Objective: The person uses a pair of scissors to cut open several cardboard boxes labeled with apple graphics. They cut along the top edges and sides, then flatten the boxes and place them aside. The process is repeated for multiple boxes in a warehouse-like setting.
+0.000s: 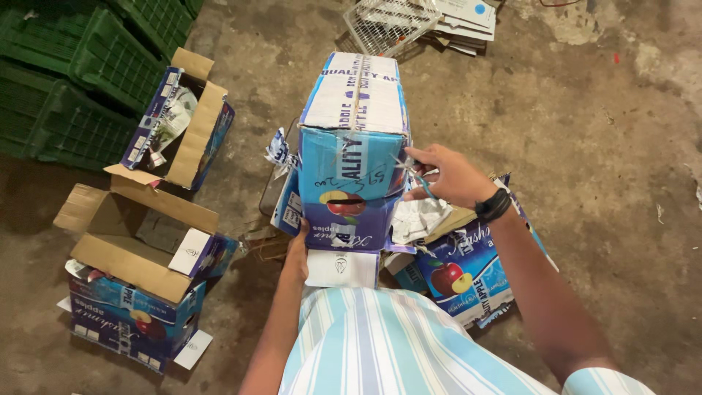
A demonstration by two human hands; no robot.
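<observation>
Right hand (pixel 450 175) pinched on small blue cutter (pixel 424 186) at upper right corner of sealed apple carton (pixel 351 146). Left hand (pixel 298 252) cupped against carton's lower left corner, steadying it against person's body above concrete floor (pixel 599 146). Step: slitting tape; blade needs seam. Open cartons (pixel 146 249) left.

I see dim, flat light — brightest on the concrete floor (pixel 585 132) toward one and two o'clock. Toward nine o'clock the green crates (pixel 66 80) sink into shadow. The sealed carton (pixel 355 139) at centre reads fairly sharp; the striped shirt (pixel 380 351) at six o'clock is soft — close and out of focus.
</observation>
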